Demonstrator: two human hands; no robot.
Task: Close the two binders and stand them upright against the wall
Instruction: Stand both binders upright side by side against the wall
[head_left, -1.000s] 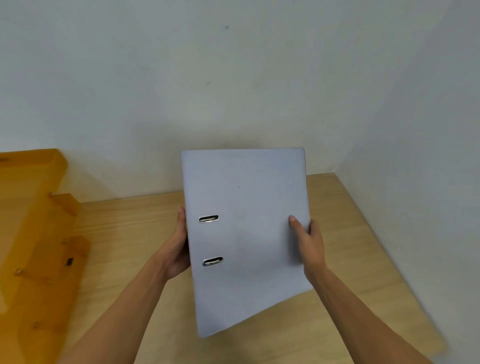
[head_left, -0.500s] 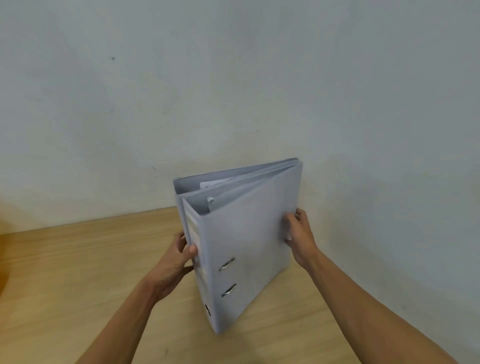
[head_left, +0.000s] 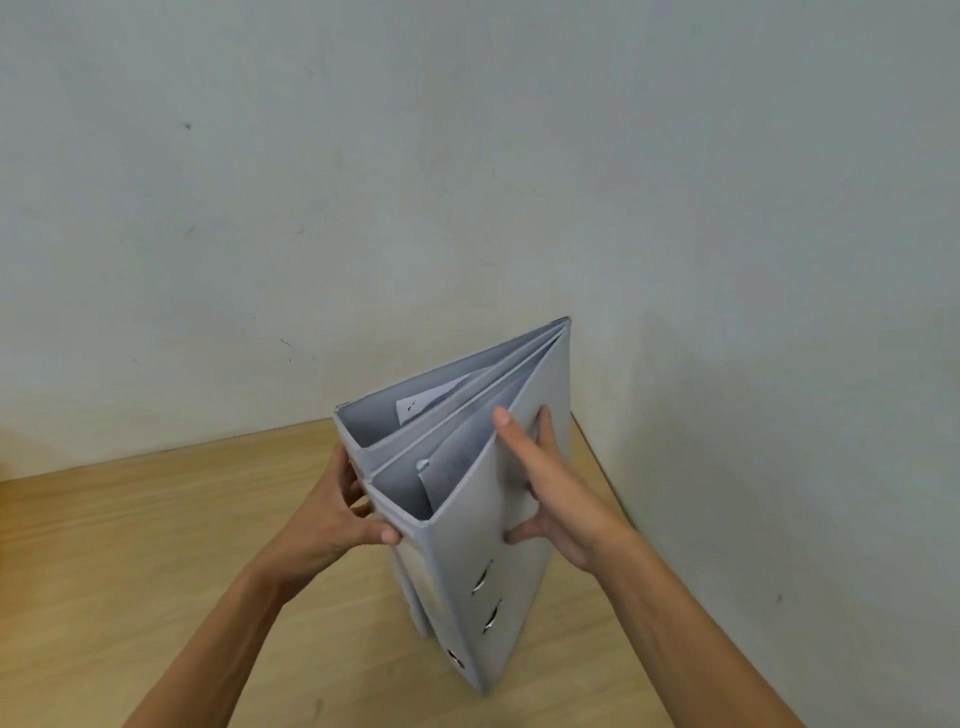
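Two pale grey lever-arch binders stand upright side by side on the wooden table, in the corner where two walls meet. The near binder (head_left: 498, 582) faces me with its cover and two metal slots; loose papers show in its top. The far binder (head_left: 379, 421) stands just behind it, touching it. My left hand (head_left: 337, 519) grips the spines, thumb on the near binder's spine. My right hand (head_left: 550, 493) lies spread flat on the near binder's cover, pressing on it.
The wooden table (head_left: 156, 545) stretches to the left and toward me. A white wall (head_left: 363, 208) rises behind the binders, and a second wall (head_left: 779, 415) closes off the right side just past the table's edge.
The grey binder went from held in the air, cover toward me, to standing on the table beside the other one. My view turned right, and the orange object left the frame.
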